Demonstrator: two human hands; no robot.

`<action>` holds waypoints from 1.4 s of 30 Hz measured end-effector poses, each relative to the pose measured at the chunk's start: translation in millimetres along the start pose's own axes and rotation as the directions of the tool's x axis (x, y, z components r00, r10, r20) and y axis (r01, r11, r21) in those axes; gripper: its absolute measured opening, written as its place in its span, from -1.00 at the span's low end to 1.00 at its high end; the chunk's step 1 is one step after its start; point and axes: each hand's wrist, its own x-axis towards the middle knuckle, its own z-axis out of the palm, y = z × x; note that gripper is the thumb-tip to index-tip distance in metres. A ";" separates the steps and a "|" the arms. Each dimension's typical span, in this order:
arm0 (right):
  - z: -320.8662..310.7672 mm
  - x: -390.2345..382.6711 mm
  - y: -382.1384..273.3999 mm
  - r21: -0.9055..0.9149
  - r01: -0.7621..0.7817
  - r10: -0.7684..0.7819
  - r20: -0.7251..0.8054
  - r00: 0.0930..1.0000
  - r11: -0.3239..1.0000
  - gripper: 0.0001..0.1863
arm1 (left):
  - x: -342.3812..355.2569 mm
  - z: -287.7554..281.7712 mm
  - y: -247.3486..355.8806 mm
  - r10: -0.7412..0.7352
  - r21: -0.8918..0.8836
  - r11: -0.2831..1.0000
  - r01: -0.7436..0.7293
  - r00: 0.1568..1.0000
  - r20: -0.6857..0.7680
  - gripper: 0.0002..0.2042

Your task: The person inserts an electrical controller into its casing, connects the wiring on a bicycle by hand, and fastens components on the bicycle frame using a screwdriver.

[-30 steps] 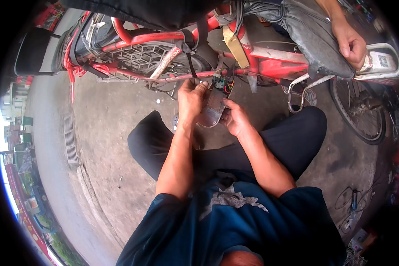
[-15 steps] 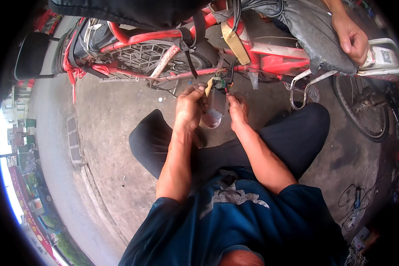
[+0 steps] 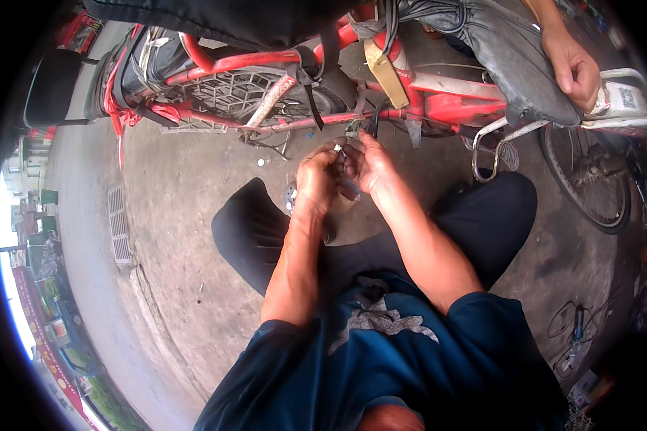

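Note:
My left hand [image 3: 318, 174] is closed, its thumb and fingertips pinching a small white piece [image 3: 338, 148] whose kind is too small to tell. Right beside it, nearly touching, is my right hand [image 3: 369, 167], with curled fingers; what they grip, if anything, is hidden. Just beyond the fingertips, thin wires [image 3: 354, 127] hang below the red frame of an electric bicycle [image 3: 453, 108]. Under the hands shows part of a clear, rounded item [image 3: 349, 191], mostly covered by them.
Another person's hand [image 3: 574, 72] rests by the grey covered seat [image 3: 514, 65]. A yellow block [image 3: 386, 74] is wedged at the frame. A rear wheel [image 3: 589, 176] stands at right. A corded tool [image 3: 578, 323] lies on the concrete floor [image 3: 194, 237]; a drain grate [image 3: 119, 226] is at left.
My hands have come together, the right moving left and the left slightly right. The yellow strip by my left fingers is out of sight, and a white piece now shows there.

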 end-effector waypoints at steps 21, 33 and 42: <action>0.9 -7.2 -16.3 0.038 0.057 -0.054 -0.057 0.997 0.998 -0.76 | 11.0 8.1 -3.5 0.201 0.493 0.865 -0.094 0.965 -0.169 -0.85; -6.8 -8.3 -10.2 -0.090 0.199 -0.204 -0.046 0.978 0.976 -0.81 | 22.1 10.8 -14.2 0.259 0.462 0.866 -0.192 0.962 -0.087 -0.79; -1.4 -13.4 -11.5 -0.069 0.244 -0.248 -0.058 0.967 0.967 -0.81 | 14.6 16.9 -7.0 0.190 0.512 0.854 -0.089 0.971 -0.147 -0.82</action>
